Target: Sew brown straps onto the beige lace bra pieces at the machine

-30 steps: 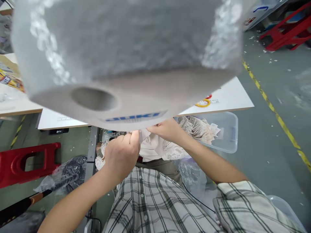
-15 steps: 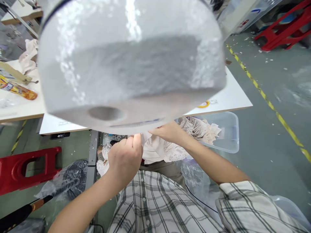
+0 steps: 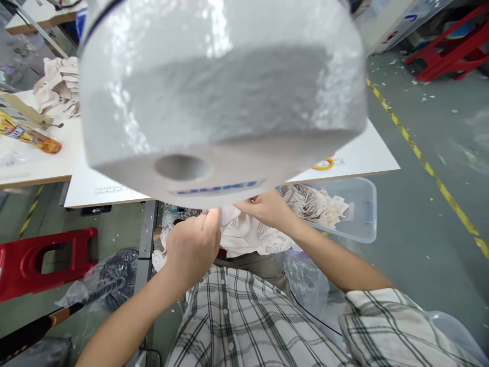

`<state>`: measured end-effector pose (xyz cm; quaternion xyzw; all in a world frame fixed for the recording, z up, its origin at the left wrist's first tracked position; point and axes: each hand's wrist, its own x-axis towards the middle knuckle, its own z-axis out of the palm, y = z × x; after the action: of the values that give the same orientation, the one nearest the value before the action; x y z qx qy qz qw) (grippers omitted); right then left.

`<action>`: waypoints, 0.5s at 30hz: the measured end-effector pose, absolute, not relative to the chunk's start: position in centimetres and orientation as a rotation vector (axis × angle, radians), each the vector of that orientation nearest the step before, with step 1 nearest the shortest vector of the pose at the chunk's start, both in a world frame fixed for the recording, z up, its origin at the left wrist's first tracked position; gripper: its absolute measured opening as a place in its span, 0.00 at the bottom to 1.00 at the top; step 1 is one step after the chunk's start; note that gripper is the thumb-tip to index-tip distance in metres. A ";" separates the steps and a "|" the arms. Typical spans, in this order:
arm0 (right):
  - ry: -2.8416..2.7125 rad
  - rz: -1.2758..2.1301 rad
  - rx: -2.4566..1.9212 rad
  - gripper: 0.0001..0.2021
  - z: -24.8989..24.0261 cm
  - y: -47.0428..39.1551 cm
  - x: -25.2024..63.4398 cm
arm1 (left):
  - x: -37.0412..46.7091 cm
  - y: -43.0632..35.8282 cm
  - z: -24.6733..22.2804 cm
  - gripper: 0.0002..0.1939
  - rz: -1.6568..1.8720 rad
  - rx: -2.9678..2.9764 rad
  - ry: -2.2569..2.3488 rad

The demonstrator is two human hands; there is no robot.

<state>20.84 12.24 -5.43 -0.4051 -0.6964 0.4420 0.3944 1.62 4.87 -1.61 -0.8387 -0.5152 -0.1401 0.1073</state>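
The large pale machine head fills the upper middle and hides the tips of my fingers. Just below its lower edge, my left hand is closed on the left edge of a white lace fabric. My right hand pinches the same fabric from the right, with the fingertips partly covered by the machine. Between my hands the fabric is stretched a little, and the rest of it hangs down over my lap.
A clear plastic bin with pleated beige fabric stands right of my hands. Yellow tape lies on the white tabletop. At the left are a bottle, a fabric heap and a red stool.
The view has shifted slightly, so the machine sits further right and higher and more of the fabric heap shows. My left hand has moved slightly left; both hands still hold the fabric.
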 end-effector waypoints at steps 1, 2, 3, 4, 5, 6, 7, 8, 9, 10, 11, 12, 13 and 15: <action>-1.754 1.131 -1.032 0.16 -5.6 12.1 20.7 | 1.4 4.8 -1.7 0.13 -0.432 -2.467 -1.554; -1.738 1.144 -1.038 0.17 -5.8 11.9 20.6 | 1.2 4.7 -1.8 0.13 -0.454 -2.465 -1.602; -1.717 1.154 -1.044 0.18 -6.0 11.7 20.5 | 1.0 4.6 -1.9 0.13 -0.476 -2.473 -1.664; -1.692 1.160 -1.049 0.19 -6.2 11.6 20.4 | 0.9 4.5 -2.0 0.14 -0.500 -2.492 -1.746; -1.668 1.165 -1.053 0.20 -6.4 11.5 20.4 | 0.8 4.3 -2.0 0.14 -0.538 -2.513 -1.847; -1.647 1.161 -1.063 0.21 -6.6 11.4 20.5 | 0.6 4.2 -2.0 0.14 -0.600 -2.526 -1.966; -1.635 1.150 -1.083 0.21 -6.8 11.3 20.6 | 0.4 4.1 -1.9 0.15 -0.682 -2.532 -2.099; -1.645 1.133 -1.112 0.21 -7.1 11.2 20.9 | 0.2 4.0 -1.9 0.16 -0.778 -2.527 -2.231; -1.679 1.109 -1.152 0.20 -7.2 11.0 21.1 | -0.2 4.1 -1.8 0.17 -0.872 -2.525 -2.350; -1.733 1.076 -1.196 0.18 -7.4 10.7 21.3 | -0.6 4.3 -1.7 0.18 -0.940 -2.540 -2.451; -1.792 1.037 -1.237 0.15 -7.4 10.3 21.5 | -1.0 4.5 -1.6 0.19 -0.958 -2.591 -2.537; -1.847 1.002 -1.270 0.12 -7.4 9.7 21.7 | -1.5 4.8 -1.6 0.19 -0.927 -2.687 -2.601; -1.892 0.987 -1.288 0.12 -7.2 8.9 21.8 | -2.0 5.1 -1.6 0.20 -0.870 -2.821 -2.633; -1.939 1.042 -1.273 0.14 -6.5 6.8 22.0 | -2.7 5.4 -1.9 0.20 -0.755 -3.157 -2.598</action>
<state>22.00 6.76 -6.47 -0.4784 -0.7285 0.3916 0.2951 -2.65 5.43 -1.91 -0.6633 -0.5459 -0.1586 -0.4866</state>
